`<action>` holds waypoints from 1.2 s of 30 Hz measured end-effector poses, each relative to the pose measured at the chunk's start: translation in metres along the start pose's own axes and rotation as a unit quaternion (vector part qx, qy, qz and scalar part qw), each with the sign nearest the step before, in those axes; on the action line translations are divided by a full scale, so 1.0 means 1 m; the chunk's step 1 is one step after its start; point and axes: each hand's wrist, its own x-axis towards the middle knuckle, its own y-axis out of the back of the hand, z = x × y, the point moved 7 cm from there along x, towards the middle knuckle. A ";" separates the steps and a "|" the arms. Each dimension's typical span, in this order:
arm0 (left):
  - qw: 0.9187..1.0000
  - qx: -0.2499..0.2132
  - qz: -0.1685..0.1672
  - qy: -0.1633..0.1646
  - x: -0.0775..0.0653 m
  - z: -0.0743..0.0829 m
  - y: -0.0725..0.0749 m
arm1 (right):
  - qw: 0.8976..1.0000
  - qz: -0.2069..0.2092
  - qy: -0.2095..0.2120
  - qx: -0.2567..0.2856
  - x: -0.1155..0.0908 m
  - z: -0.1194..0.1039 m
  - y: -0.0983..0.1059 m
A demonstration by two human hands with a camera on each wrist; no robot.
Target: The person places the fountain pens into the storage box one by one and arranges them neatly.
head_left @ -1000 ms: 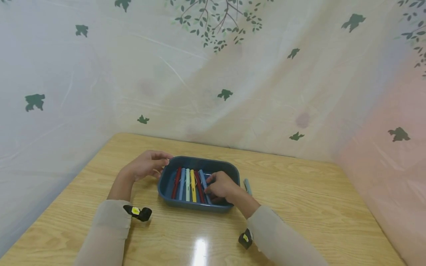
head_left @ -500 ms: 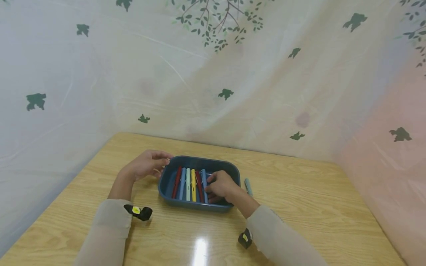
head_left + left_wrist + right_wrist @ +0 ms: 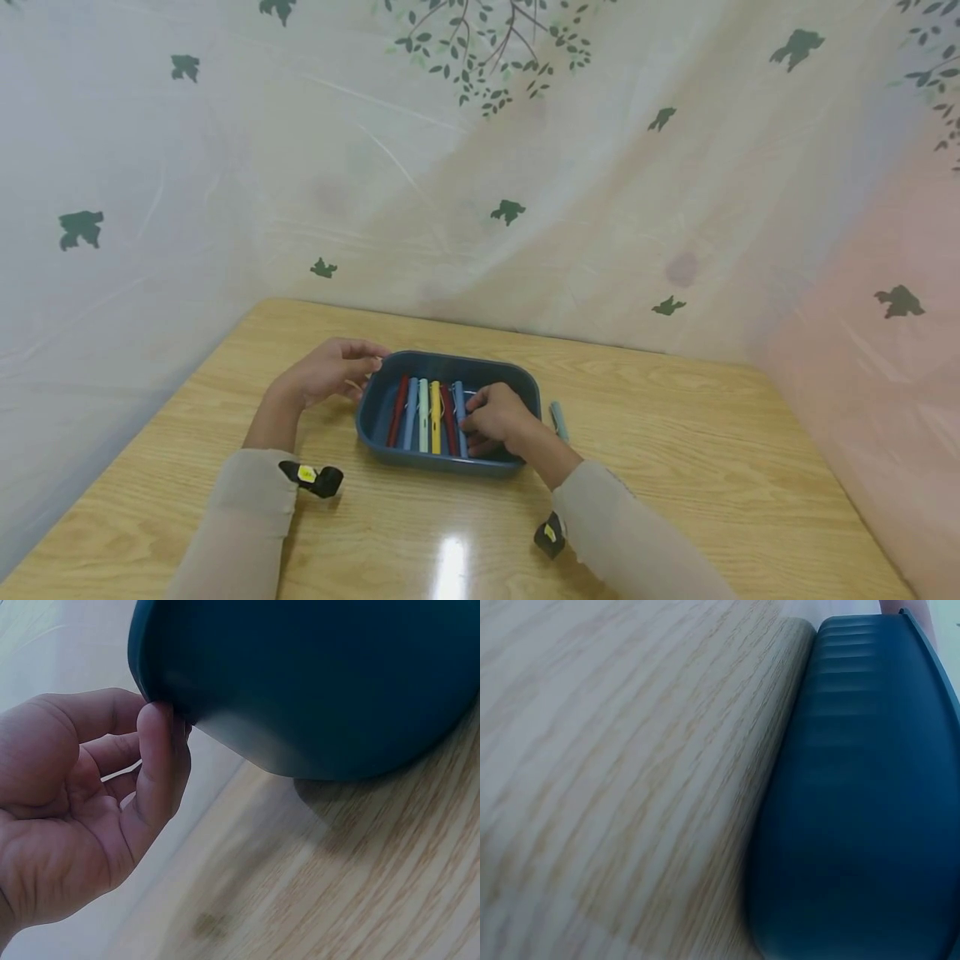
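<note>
A dark blue plastic box (image 3: pixel 442 468) with rounded corners holds a row of slim clip pens, side by side: dark red (image 3: pixel 397 412), blue (image 3: pixel 410 415), pale green (image 3: pixel 423 417), yellow (image 3: pixel 436 417), dark red again and another blue pen (image 3: pixel 461 417) at the right end. My left hand (image 3: pixel 333 371) pinches the box's far left corner; the left wrist view shows thumb and fingers (image 3: pixel 154 750) at its edge. Inside the box, my right hand (image 3: pixel 498 417) has its curled fingertips on that rightmost blue pen. The right wrist view shows only the outer box wall (image 3: pixel 862 787) and table.
A grey-green pen (image 3: pixel 558 421) lies on the wooden table (image 3: pixel 675 467), just right of the box and partly behind the right forearm. A printed cloth (image 3: pixel 465 167) with leaves and birds hangs behind the table. Black wrist cameras (image 3: pixel 321 481) sit on both sleeves.
The rightmost blue pen was slanted a second ago; its lower end has swung left, so it now stands nearly parallel to its neighbours. The left hand and box have stayed put.
</note>
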 end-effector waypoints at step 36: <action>1.000 0.016 0.004 0.000 -0.003 0.001 0.000 | 0.996 0.011 0.086 -0.002 -0.026 -0.043 0.060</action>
